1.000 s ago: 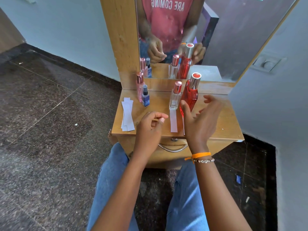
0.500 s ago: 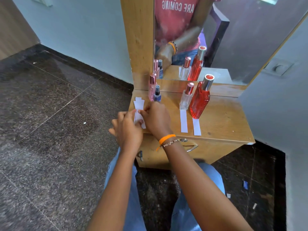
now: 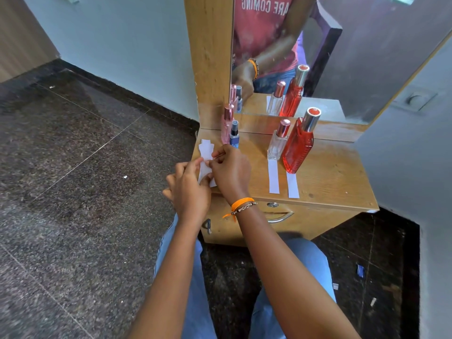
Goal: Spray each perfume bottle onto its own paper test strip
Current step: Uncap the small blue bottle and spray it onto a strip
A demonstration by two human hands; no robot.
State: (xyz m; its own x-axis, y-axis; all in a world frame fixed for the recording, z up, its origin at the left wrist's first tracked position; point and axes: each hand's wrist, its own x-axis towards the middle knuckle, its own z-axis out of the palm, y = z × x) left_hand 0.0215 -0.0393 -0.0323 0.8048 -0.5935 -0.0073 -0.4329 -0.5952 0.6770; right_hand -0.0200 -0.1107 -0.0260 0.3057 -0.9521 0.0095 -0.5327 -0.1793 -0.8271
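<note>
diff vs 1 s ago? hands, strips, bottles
Both hands left the red bottle and went left to the stack of paper strips. The right hand and left hand now pinch strips there. The bottles and the two laid-out strips stayed put.

Strip stack (image 3: 206,152) at tabletop (image 3: 335,174) left edge, both hands on it. Two bottles (image 3: 231,129) at back-left corner. Two bottles (image 3: 291,143) mid-surface, a strip (image 3: 273,176) before each.
</note>
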